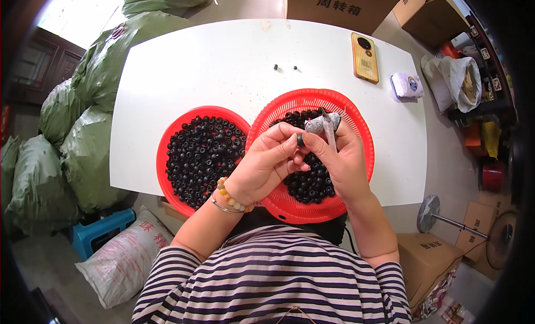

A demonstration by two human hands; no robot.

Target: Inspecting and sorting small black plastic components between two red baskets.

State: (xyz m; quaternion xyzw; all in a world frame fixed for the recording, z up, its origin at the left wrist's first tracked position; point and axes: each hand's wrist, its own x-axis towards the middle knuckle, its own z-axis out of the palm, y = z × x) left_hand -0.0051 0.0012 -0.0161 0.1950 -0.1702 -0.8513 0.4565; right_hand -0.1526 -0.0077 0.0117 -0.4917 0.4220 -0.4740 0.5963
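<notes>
Over the right red basket (366, 140), my two hands meet at a small round black part (300, 140). My left hand (266, 159) pinches that part between thumb and fingers; a beaded bracelet and a bangle are on its wrist. My right hand (346, 162) is closed round a slim pointed tool (329, 133), and its thumb rests against the black part. Something grey and speckled (316, 124) wraps the tool or a finger; I cannot tell which. Many similar black parts (312, 186) lie in the basket below, partly hidden by my hands.
Left of the basket, a red basin (162, 157) holds more black parts (203, 151). On the white table (217, 62) lie two loose black bits (276, 67), a phone (365, 57) and a tissue pack (407, 85). Green sacks (92, 157) and cardboard boxes (337, 9) stand around it.
</notes>
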